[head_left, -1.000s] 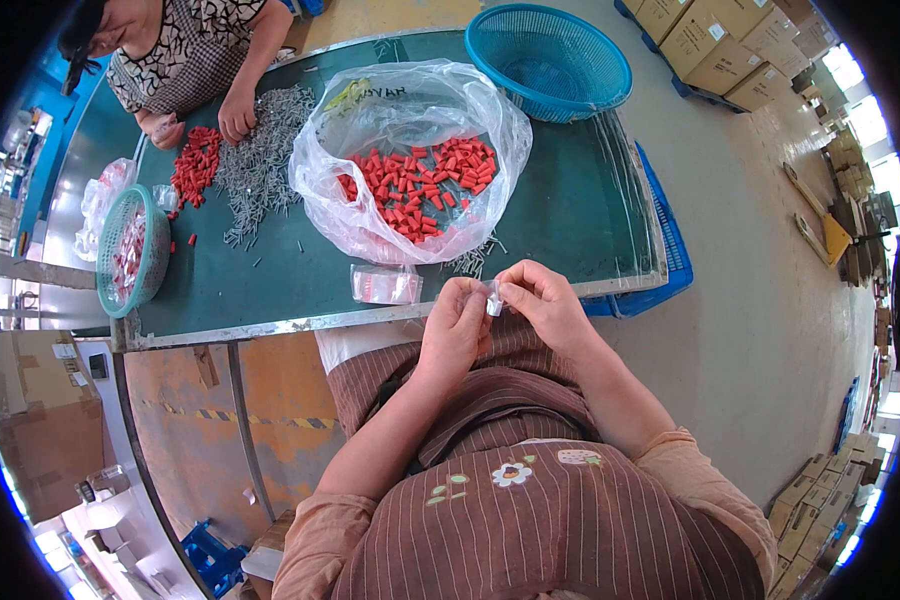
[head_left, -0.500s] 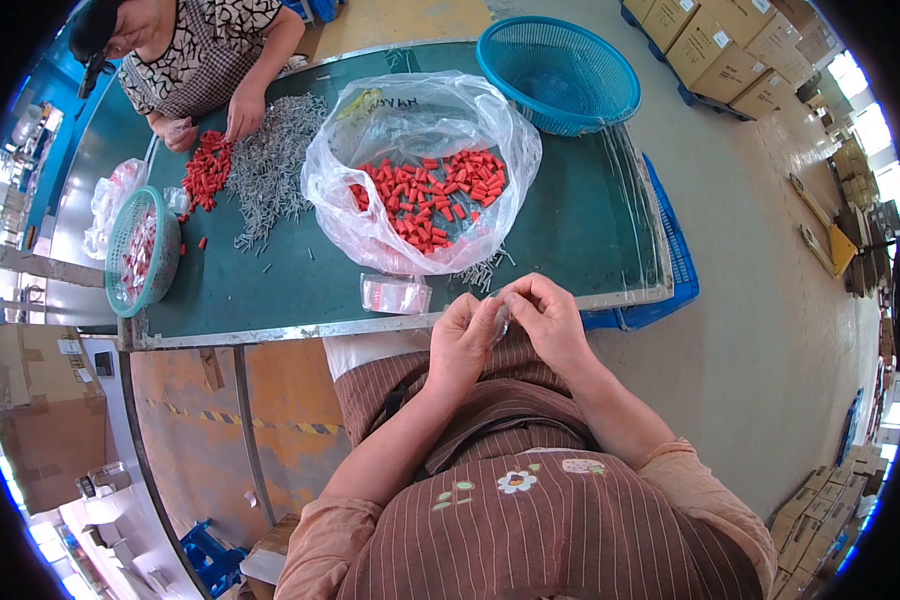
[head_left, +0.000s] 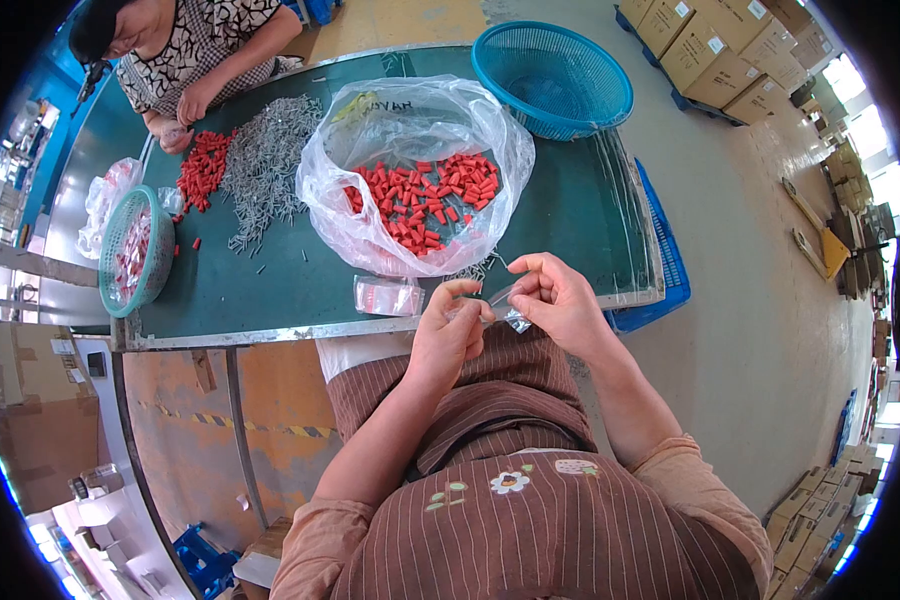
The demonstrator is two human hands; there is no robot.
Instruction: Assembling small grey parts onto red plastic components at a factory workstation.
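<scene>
My left hand (head_left: 452, 328) and my right hand (head_left: 560, 300) meet just below the near edge of the green table (head_left: 580, 215). Both pinch a small clear plastic bag (head_left: 505, 306) stretched between the fingertips. What is inside it is too small to tell. Right in front lies a large clear plastic bag (head_left: 410, 170), open and holding several small red plastic pieces (head_left: 425, 200). A small filled packet (head_left: 388, 296) rests flat on the table just left of my hands.
A blue mesh basket (head_left: 555, 75) stands at the table's far right. A heap of grey metal pins (head_left: 265, 170) and loose red pieces (head_left: 202, 168) lie at the far left, beside a green basket (head_left: 130, 250). Another person (head_left: 185, 50) works there. Cardboard boxes (head_left: 730, 50) are stacked on the floor.
My hands have drawn slightly apart, pulling the small clear bag out between them. The person across the table keeps handling red pieces.
</scene>
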